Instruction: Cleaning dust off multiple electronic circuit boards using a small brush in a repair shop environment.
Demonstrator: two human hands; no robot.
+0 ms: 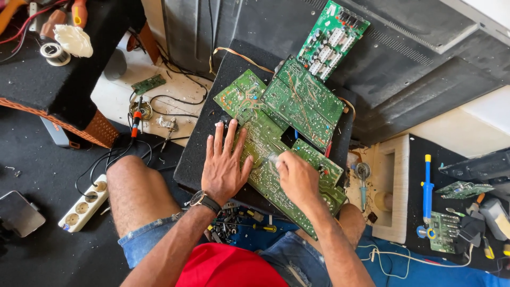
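A small pale thing (pixel 272 158), too blurred to name, is pinched in the right hand (pixel 297 178) and pressed on the big green board (pixel 265 143). The board is held flat by the open left hand (pixel 226 165). It lies on a black pad (pixel 212 127) across the knees, so it could be tipped off if a knee is moved.

Your work rests on a black foam pad (pixel 202 154) set on your knees, and on it lies a long green circuit board (pixel 271 154) running from eleven o'clock to five o'clock. A second green board (pixel 304 101) overlaps it at one o'clock. Under everything lies the dark floor (pixel 37 165): a white power strip (pixel 83 206) at eight o'clock, a blue desoldering pump (pixel 427 186) at three o'clock.
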